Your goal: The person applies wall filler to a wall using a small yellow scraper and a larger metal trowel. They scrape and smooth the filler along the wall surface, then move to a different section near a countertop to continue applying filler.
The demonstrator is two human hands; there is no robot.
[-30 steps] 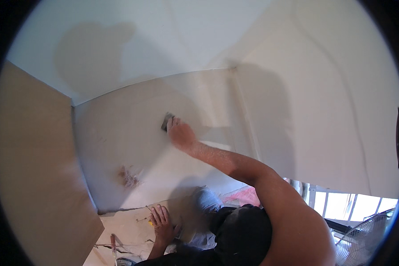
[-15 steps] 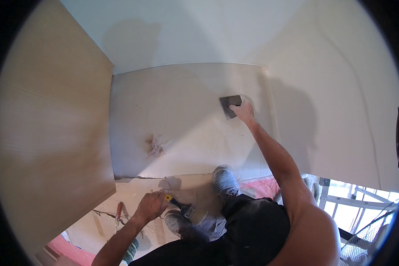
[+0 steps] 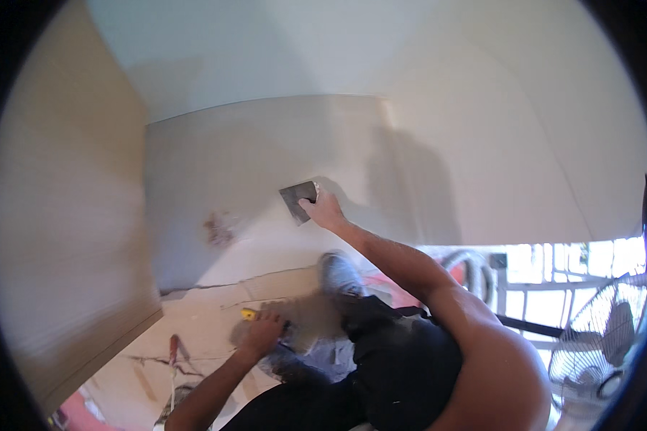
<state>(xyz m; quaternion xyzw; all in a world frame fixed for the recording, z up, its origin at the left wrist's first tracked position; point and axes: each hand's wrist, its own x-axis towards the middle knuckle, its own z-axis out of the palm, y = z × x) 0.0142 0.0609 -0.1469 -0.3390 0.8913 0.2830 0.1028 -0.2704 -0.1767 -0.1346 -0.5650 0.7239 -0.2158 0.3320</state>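
Right hand's (image 3: 328, 210) grip is closed on a dark scraper (image 3: 292, 199); left hand's (image 3: 267, 332) holds a yellow-ended tool (image 3: 248, 314). Tilting the scraper could gouge the panel (image 3: 259, 147).

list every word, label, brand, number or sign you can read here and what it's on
No readable text anywhere.
Grey scraper in the right hand: no lettering seen.
Yellow-ended tool in the left hand: too small and blurred to tell.
Black clothing: one tiny pale mark, unreadable.
Fan: too blurred to tell.
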